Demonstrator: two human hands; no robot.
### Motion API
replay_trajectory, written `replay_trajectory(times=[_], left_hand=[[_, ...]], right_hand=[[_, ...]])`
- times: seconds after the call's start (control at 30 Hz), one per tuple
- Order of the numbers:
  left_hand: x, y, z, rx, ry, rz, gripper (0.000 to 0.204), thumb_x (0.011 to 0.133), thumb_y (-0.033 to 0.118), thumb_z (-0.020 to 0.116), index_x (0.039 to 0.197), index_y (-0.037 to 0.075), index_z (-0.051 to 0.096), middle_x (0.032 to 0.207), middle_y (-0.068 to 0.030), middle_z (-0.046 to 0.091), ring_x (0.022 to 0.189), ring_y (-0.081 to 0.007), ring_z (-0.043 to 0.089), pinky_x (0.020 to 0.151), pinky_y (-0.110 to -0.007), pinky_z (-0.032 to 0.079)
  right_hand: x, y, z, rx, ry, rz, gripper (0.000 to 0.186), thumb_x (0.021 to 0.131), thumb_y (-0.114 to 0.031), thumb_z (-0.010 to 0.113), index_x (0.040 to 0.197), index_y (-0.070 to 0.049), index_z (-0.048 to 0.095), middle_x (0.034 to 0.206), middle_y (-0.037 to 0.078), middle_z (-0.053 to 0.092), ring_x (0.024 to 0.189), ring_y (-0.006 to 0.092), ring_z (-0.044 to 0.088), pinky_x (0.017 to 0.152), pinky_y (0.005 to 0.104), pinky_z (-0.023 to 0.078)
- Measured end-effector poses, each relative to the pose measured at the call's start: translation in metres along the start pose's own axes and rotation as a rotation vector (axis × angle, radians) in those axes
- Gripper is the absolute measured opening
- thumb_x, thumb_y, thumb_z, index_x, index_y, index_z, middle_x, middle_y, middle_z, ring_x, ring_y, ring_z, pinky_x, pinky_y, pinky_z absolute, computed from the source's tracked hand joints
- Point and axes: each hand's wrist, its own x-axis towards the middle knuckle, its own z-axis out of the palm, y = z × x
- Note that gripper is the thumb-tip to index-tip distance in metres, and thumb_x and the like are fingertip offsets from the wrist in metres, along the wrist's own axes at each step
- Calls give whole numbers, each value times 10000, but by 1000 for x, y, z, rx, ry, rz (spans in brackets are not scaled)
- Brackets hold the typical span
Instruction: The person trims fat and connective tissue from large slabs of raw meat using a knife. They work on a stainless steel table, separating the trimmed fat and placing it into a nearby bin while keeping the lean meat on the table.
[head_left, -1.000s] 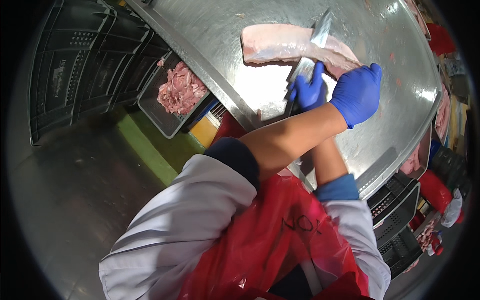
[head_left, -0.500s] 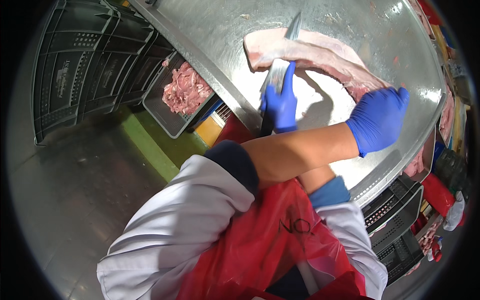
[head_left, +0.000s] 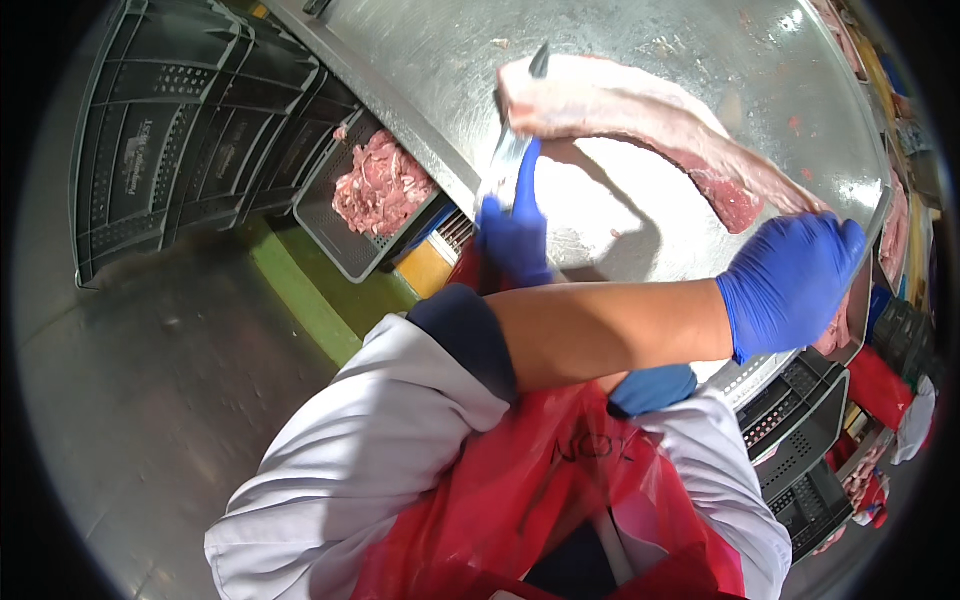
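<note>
My arms cross, with the left forearm over the right. A long pale strip of meat (head_left: 620,98), fatty on top and pink below, lies curved across a metal table (head_left: 420,60). My left hand (head_left: 792,285), blue-gloved and closed, grips its thin right end near the table's edge. My right hand (head_left: 515,240), also blue-gloved, is wrapped round a knife (head_left: 508,155) by the strip's left end. The blade runs beneath the meat there, and its tip shows beyond the far side. The knife's handle is mostly hidden by my hand. Redder meat (head_left: 735,205) shows beneath the strip's right part.
Black crates (head_left: 150,150) stand at the left. Below the table's left edge, a grey crate (head_left: 350,262) holds pink meat trimmings (head_left: 380,185). More dark crates (head_left: 800,415) stand at the right, near a red bag or cloth (head_left: 880,385). Further meat lies along the right rim.
My right hand and the knife have shifted left to the strip's end. My left hand has moved right and slightly nearer, drawing the thin end with it and exposing redder meat beneath.
</note>
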Motion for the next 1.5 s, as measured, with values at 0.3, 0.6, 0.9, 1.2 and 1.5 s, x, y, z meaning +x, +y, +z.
replay_trajectory(times=[0.3, 0.6, 0.9, 1.2, 1.5], left_hand=[[43, 76, 10, -209, 10, 267, 488, 729, 171, 710, 1072, -97, 488, 866, -230, 595, 775, -380, 617, 702, -461, 509], [-59, 305, 153, -79, -862, 823, 414, 727, 237, 702, 1104, 68, 726, 1022, -168, 736, 1013, -355, 702, 849, -539, 520], [11, -14, 30, 152, -972, -135, 501, 867, 196, 676, 1337, 56, 573, 1218, -202, 634, 1015, -319, 680, 937, -435, 542], [29, -245, -93, 608, -850, -19, 633, 782, 431, 709, 1326, 142, 562, 1301, -167, 539, 1204, -397, 532, 1013, -496, 449], [25, -250, -87, 586, -911, 71, 563, 804, 424, 678, 1285, 147, 584, 1257, -155, 555, 1148, -375, 553, 956, -512, 461]], right_hand=[[29, -16, -41, 20, -153, 63, 470, 910, -46, 618, 1365, -16, 504, 697, 82, 645, 520, 161, 628, 494, 315, 514], [-21, -80, -107, 31, -393, 149, 843, 900, -119, 594, 1622, -323, 211, 730, 108, 657, 655, 166, 624, 713, 334, 527], [-24, -2, -278, 120, 499, 182, 795, 965, -74, 534, 1631, -290, 157, 769, 78, 648, 576, 139, 612, 527, 317, 549], [6, -25, -256, -80, 591, 373, 780, 954, -69, 485, 1633, -259, 151, 827, 120, 664, 572, 178, 629, 504, 338, 548], [31, -4, -256, 37, 597, 282, 825, 922, -2, 497, 1633, -266, 173, 823, 95, 666, 550, 133, 610, 484, 308, 532]])
